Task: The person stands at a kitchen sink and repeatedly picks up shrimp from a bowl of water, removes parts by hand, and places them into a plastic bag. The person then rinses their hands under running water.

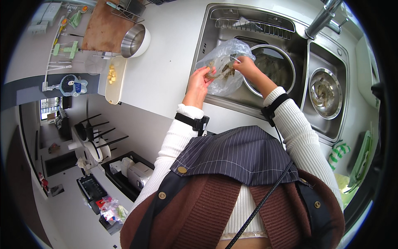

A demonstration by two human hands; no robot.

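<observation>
In the large sink basin lies a clear plastic bag [228, 85] with brownish shrimp scraps [228, 71] in its mouth. My left hand [199, 82] is over the bag's left side, its fingers closed on a shrimp [211, 72]. My right hand [247, 68] grips a thin, pale tool [235, 59] over the bag's right side; its exact kind is unclear. Partly behind my right forearm stands a wide steel bowl [291, 67] with shrimp [273, 67] in water. A smaller steel bowl [337, 107] holding shrimp [324, 90] sits in the right basin.
A faucet [321, 20] rises behind the sink, and a wire rack [255, 28] hangs along its back wall. Left on the counter are a steel-lined white bowl [144, 43] and a pale tray [113, 95] with yellow chunks. A green-striped cloth [339, 154] lies at the right.
</observation>
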